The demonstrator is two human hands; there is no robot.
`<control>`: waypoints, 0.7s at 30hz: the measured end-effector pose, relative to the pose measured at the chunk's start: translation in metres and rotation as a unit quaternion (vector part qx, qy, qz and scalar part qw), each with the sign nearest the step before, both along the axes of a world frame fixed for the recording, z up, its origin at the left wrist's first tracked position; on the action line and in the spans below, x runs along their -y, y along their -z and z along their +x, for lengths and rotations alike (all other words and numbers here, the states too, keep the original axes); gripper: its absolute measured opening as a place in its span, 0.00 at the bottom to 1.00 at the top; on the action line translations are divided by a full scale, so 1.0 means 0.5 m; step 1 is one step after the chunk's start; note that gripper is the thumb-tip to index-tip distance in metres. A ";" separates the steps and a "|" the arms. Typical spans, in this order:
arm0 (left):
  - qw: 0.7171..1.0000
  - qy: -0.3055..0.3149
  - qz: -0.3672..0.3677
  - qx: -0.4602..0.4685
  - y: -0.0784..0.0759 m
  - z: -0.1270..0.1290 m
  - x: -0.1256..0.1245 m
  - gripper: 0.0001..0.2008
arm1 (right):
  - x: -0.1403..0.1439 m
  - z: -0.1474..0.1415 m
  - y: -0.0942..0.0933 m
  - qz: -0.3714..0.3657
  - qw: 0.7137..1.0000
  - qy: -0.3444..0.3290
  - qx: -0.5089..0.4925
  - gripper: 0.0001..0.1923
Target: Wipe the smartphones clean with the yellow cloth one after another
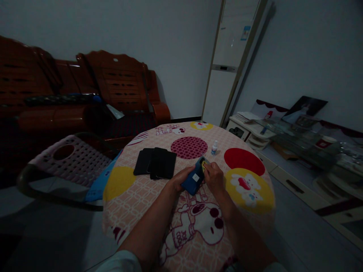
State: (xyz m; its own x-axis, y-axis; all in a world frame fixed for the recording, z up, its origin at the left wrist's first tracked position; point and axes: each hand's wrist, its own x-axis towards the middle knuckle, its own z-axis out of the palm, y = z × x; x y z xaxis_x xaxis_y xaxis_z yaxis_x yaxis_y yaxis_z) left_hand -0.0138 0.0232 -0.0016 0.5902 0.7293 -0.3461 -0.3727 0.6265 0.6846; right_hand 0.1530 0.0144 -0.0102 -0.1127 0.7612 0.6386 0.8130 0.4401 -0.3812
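dim room, round patterned surface (150, 200): blue phone (190, 184) with white label (195, 177) is held over its middle, left hand (181, 178) gripping its left side, right hand (213, 174) pinching a small yellow item (203, 166), too small to identify, at its far end. small bottle (214, 148) stands just beyond, flat black items (163, 164) overlap to the left, wooden seating (121, 83) farther back.

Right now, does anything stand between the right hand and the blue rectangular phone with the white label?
Only a small yellow item of unclear material, in the right hand at the far end of the phone.
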 end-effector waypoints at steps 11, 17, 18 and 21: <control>1.000 0.024 0.015 0.003 0.002 0.003 0.000 0.21 | -0.002 0.006 -0.002 0.019 1.000 0.022 0.002 0.14; 0.999 0.018 0.034 -0.003 0.008 0.000 -0.003 0.20 | 0.002 -0.002 0.000 0.028 0.999 0.013 0.006 0.13; 0.999 0.033 0.040 0.004 0.006 0.000 -0.002 0.21 | 0.000 -0.001 -0.002 0.029 0.999 0.022 -0.002 0.14; 0.996 0.069 0.048 0.018 0.001 0.001 0.001 0.23 | -0.005 0.008 -0.005 0.027 0.998 0.051 -0.018 0.14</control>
